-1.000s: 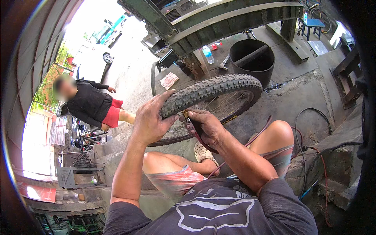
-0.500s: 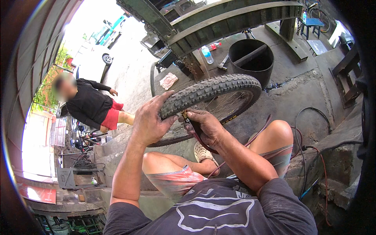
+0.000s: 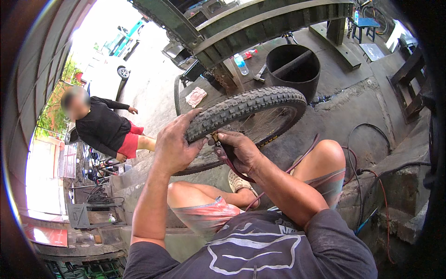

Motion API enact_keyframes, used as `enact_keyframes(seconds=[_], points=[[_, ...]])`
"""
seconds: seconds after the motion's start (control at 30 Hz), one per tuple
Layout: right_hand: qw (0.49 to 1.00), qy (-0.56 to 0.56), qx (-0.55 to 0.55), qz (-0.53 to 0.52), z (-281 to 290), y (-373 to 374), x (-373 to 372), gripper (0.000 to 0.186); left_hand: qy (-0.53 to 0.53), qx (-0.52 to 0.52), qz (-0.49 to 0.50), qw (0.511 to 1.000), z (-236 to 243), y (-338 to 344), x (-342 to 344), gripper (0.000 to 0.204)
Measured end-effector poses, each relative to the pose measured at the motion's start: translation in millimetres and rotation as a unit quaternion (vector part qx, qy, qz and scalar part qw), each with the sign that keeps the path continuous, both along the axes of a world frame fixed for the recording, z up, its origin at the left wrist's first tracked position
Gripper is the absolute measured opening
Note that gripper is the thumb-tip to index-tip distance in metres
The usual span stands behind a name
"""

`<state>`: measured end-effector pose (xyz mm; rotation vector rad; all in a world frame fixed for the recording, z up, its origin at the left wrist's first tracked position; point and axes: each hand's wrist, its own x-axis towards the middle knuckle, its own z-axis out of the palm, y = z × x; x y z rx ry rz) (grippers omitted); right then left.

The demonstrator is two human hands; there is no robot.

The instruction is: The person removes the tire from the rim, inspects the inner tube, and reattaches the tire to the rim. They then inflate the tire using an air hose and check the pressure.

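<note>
A bicycle wheel with a knobby black tire (image 3: 253,98) stands tilted in front of me, above my bent legs. My left hand (image 3: 175,143) is clamped around the tire's near left end, its thumb on the inner side. Close by, at the inside of the rim, my right hand (image 3: 240,149) grips the end of a dark red air hose (image 3: 304,153). A small brass fitting (image 3: 215,136) shows at its fingertips, against the rim where a valve would sit; the exact joint is hidden by my fingers.
Beyond the wheel stand a round dark metal drum (image 3: 293,83), a hammer (image 3: 260,73), a water bottle (image 3: 241,64) and a pinkish cloth (image 3: 195,96). A person in a black top (image 3: 104,124) is at the left. Cables and hoses (image 3: 361,172) trail on the right.
The view has shifted slightly, so the surroundings sit a little farther left. Both hands keep their holds on the tire and the hose end, with barely any movement.
</note>
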<state>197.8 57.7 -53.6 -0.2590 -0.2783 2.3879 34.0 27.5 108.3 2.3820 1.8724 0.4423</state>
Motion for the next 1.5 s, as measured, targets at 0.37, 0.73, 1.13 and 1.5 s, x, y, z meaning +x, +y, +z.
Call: enact_keyframes(seconds=[0.37,0.73,1.13,1.5], points=[[1.0,-0.017,0.016,0.009,-4.9,3.4,-0.7,0.03,0.004,0.018,-0.016,1.0,0.0,-1.5,-0.1,0.071],[1.0,-0.009,0.023,0.005,-5.3,3.9,-1.7,0.026,0.001,0.026,-0.011,1.0,-1.6,0.6,1.9,0.071],[1.0,-0.015,0.019,0.007,-3.3,3.3,-0.6,0.028,-0.002,0.033,-0.006,0.999,-5.3,0.5,2.1,0.071],[0.999,-0.055,-0.001,0.002,7.2,1.6,-1.0,0.027,-0.018,-0.006,0.019,1.0,-1.2,-0.3,3.7,0.075]])
